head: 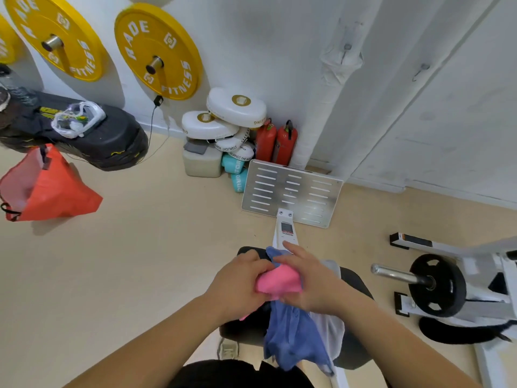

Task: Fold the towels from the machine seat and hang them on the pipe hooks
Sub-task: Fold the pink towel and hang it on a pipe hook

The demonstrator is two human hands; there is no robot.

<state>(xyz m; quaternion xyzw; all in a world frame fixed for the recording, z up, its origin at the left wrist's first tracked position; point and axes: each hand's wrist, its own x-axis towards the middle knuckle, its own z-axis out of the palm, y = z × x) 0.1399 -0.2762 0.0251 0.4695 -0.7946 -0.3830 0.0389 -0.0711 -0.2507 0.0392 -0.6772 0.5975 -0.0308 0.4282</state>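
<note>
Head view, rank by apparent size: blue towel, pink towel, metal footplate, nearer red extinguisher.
1. Metal footplate
2. Blue towel, though nearness to the camera inflates it
3. Pink towel and red extinguisher: look alike; the towel is partly hidden by hands.

Black padded machine seat (354, 278), blue towel (291, 331) draped across it, perhaps a white towel (333, 329) beneath

Two yellow weight plates (158, 51) hang on the wall above red fire extinguishers (275, 141) and white pads (223, 119).
</note>
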